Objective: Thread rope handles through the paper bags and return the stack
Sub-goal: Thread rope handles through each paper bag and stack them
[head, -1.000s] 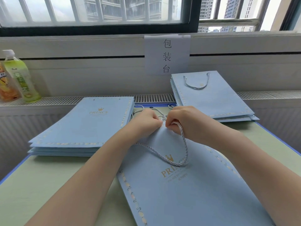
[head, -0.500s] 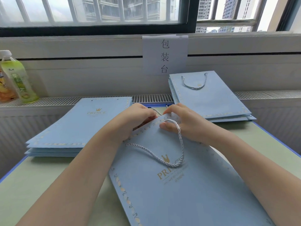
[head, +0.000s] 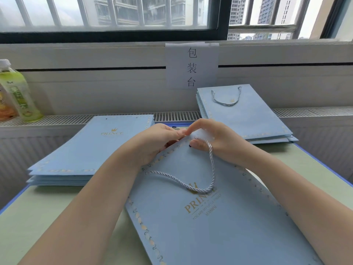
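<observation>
Bags wait in two piles on the counter (head: pixel 47 217), plain ones (head: pixel 91 150) at left and roped ones (head: pixel 248 119) at right, probably to keep finished work apart. Between them the current bag (head: pixel 219 226) lies flat, its top edge under both hands: the left hand (head: pixel 162 142) pinches that edge, apparently steadying it, while the right hand (head: pixel 214 140) curls around the rope handle (head: pixel 191 185), which loops toward the person.

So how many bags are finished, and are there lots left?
Done: the right pile, whose top bag has a rope handle. In hand: the front bag. One rope is looped through it while the left hand and right hand work at its top edge. Left: the left pile, its top bag showing bare holes.
</observation>
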A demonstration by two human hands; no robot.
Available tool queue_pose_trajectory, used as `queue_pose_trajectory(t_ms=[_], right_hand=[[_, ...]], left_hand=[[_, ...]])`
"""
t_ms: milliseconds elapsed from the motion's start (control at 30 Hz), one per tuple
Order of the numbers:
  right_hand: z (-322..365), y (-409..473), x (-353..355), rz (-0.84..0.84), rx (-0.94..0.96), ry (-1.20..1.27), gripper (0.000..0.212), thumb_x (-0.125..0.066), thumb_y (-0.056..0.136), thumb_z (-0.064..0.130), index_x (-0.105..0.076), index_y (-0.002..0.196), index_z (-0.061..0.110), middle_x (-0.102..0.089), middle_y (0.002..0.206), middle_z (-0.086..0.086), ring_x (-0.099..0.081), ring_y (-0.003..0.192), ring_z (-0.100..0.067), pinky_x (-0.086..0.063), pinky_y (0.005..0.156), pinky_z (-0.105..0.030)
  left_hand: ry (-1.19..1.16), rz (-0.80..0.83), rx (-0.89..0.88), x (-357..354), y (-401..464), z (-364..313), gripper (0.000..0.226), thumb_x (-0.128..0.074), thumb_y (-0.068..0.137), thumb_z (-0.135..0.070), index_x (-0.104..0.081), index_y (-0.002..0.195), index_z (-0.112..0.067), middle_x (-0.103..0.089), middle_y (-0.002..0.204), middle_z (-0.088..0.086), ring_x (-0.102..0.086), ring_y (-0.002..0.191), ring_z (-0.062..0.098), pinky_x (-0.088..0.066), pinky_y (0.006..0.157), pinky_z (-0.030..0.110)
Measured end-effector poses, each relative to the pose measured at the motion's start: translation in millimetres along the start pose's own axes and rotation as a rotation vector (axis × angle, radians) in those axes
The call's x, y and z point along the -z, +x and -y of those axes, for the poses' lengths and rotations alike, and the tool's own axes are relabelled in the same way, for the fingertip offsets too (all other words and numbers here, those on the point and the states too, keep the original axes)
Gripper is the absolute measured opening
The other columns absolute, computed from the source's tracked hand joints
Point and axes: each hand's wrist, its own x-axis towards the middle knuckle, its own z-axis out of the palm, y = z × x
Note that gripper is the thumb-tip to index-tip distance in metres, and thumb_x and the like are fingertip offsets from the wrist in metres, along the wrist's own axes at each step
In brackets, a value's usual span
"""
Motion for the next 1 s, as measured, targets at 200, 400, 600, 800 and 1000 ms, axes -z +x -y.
queue_pose_trajectory(t_ms=[200, 400, 600, 800, 1000], right_hand=[[0, 0, -2, -0.028, -0.005, -0.035, 0.019, -0.073, 0.079, 0.030, -0.057, 0.085, 0.038, -0.048, 0.100, 0.005, -0.044, 0.079, 0.011, -0.031, 0.071, -0.001], [-1, 1, -4, -0.031, -0.011, -0.041, 0.018, -0.073, 0.079, 0.031, -0.055, 0.075, 0.034, -0.048, 0.090, 0.011, -0.045, 0.077, 0.003, -0.034, 0.073, -0.010], [-2, 1, -8, -0.052, 0.004, -0.045, 0.019, -0.071, 0.081, 0.029, -0.054, 0.074, 0.034, -0.054, 0.091, 0.004, -0.048, 0.081, -0.002, -0.038, 0.075, -0.018], [-3, 2, -7, -0.111, 0.018, 0.005, 0.011, -0.059, 0.091, 0.020, -0.058, 0.080, 0.020, -0.059, 0.092, -0.008, -0.053, 0.086, -0.018, -0.040, 0.080, -0.028], [-1, 3, -7, -0.196, 0.040, 0.019, 0.021, -0.050, 0.097, 0.018, -0.061, 0.090, 0.002, -0.060, 0.082, -0.007, -0.049, 0.074, -0.015, -0.039, 0.070, -0.025]], left_hand=[[0.004, -0.040, -0.005, -1, 2, 3, 0.024, -0.061, 0.090, -0.021, -0.076, 0.072, -0.012, -0.071, 0.074, 0.012, -0.065, 0.056, 0.019, -0.053, 0.052, 0.025], [0.031, -0.172, -0.051, -5, 3, 3, 0.032, -0.056, 0.094, -0.014, -0.065, 0.065, -0.005, -0.060, 0.052, 0.004, -0.053, 0.039, 0.010, -0.043, 0.040, 0.015], [0.258, -0.166, -0.063, -4, 4, 3, 0.029, -0.054, 0.096, -0.019, -0.067, 0.072, -0.010, -0.063, 0.069, 0.011, -0.052, 0.051, 0.018, -0.042, 0.051, 0.023], [0.158, -0.044, -0.010, -3, -2, 1, 0.030, -0.055, 0.094, -0.036, -0.073, 0.089, -0.013, -0.071, 0.085, 0.013, -0.062, 0.066, 0.022, -0.051, 0.065, 0.031], [0.160, 0.017, -0.081, -4, -4, -1, 0.032, -0.058, 0.091, -0.035, -0.074, 0.095, -0.007, -0.073, 0.091, 0.012, -0.066, 0.074, 0.019, -0.053, 0.073, 0.030]])
